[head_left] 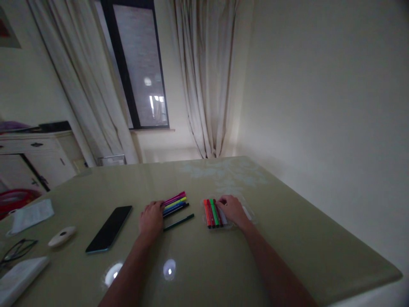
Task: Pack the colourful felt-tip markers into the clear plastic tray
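Observation:
My left hand (151, 218) is curled over the near ends of a loose group of marker pens (175, 203), in magenta, yellow, blue and black. A dark green marker pen (179, 222) lies apart, just in front of that group. To the right, a clear plastic case (251, 213) lies flat on the table. Side by side in it are several marker pens (211, 213), orange, green and dark red. The fingers of my right hand (232, 209) are pinched at the top end of the rightmost dark red marker pen (220, 215); the hand covers part of the case.
On the left of the glossy table (204, 264) lie a black phone (109, 229), a white mouse-like object (62, 237), glasses (19, 250), a white box-like object (22, 275) and a pale folded sheet (32, 216). A wall (319, 106) runs along the right edge.

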Demonstrator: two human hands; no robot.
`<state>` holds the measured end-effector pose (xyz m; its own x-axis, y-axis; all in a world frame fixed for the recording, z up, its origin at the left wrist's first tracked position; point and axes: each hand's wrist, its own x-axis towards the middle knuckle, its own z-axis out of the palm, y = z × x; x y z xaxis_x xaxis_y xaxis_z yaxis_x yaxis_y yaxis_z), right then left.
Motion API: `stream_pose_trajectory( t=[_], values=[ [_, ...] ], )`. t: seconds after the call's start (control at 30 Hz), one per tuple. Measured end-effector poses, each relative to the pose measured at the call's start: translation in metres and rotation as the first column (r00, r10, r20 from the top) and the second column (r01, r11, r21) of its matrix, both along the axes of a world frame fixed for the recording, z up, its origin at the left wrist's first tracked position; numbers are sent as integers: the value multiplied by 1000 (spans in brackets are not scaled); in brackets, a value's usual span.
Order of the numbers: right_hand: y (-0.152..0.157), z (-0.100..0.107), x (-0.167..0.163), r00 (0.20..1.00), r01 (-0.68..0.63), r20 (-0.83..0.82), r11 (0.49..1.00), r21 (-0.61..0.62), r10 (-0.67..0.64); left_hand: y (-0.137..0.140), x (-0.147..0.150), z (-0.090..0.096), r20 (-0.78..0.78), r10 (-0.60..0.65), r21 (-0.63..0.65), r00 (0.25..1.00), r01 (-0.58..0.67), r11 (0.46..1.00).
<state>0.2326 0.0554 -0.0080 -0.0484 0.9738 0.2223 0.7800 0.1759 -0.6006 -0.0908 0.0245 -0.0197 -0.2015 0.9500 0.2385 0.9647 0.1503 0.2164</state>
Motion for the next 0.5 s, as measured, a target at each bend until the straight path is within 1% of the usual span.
stream_pose_trajectory(
  t=[0.1,0.27,0.4,0.5],
  values=[
    [0,0,1,1000,-2,9,1000,-8,2,5,-2,-3,46,-4,22,999,3,1000],
    [-1,0,-1,1000,-14,12,1000,-3,14,12,0,-6,69,20,69,997,-25,997],
    [-1,0,-2,1000,-10,21,1000,-16,10,16,0,-5,149,-20,48,989,13,999],
    [-1,-1,-1,999,-3,34,1000,-16,3,18,-3,-4,212,-8,43,977,-1,999]
  ],
)
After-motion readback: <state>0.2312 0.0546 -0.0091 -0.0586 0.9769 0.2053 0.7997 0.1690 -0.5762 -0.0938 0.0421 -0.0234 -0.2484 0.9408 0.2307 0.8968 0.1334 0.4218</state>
